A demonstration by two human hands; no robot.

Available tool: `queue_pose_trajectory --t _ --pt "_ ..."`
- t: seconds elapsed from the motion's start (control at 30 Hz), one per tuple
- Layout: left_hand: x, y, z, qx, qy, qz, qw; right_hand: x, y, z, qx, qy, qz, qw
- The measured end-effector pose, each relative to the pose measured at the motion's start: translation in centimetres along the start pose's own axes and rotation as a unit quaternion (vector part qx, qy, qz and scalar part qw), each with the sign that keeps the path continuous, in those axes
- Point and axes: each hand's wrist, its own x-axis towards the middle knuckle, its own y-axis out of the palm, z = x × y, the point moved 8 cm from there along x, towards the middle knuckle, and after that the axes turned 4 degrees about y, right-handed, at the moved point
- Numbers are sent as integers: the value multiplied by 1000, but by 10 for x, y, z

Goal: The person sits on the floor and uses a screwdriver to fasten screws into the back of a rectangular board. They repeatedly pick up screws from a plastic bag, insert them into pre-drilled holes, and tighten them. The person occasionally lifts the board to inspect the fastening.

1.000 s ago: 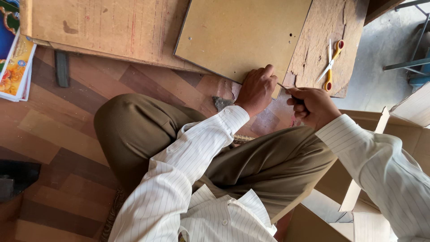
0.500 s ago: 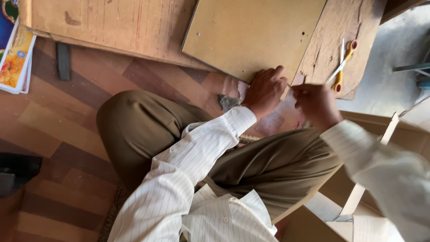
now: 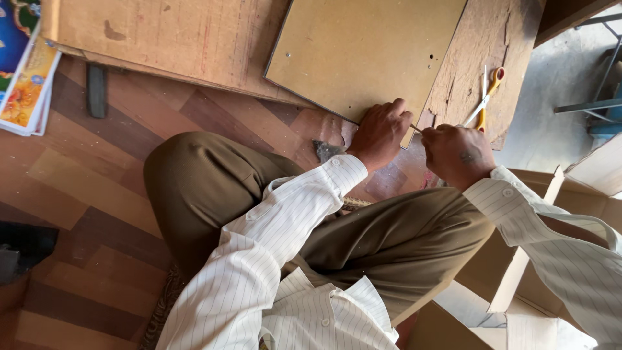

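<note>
A flat tan board (image 3: 363,52) lies on the floor in front of my crossed legs. My left hand (image 3: 381,133) presses on the board's near corner, fingers curled over its edge. My right hand (image 3: 457,154) is closed in a fist just to the right, gripping a thin metal tool whose tip (image 3: 414,128) touches the board's corner by my left fingers. Most of the tool is hidden inside my fist.
Orange-handled scissors (image 3: 484,97) lie on a worn brown board (image 3: 492,39) to the right. A larger wooden sheet (image 3: 162,39) lies at the upper left, colourful booklets (image 3: 23,71) at the far left. Open cardboard boxes (image 3: 518,279) sit by my right knee.
My right hand has shifted slightly to the left, nearer the board's corner and my left hand. My left hand stays on that corner.
</note>
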Motion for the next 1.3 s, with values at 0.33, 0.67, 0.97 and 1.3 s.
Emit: queue_pose_trajectory --t 0.33,0.67,0.97,1.3 --pt "6 1 1 -16 -16 1 1000 31 61 -72 598 314 226 702" --pt "10 7 -10 81 43 24 995 -5 -23 -17 162 74 -20 984" --pt "13 7 11 -50 -32 9 998 -9 -11 -13 68 -20 -73 995" --pt "9 -9 -6 -56 -20 -7 998 -3 51 -58 571 338 132 737"
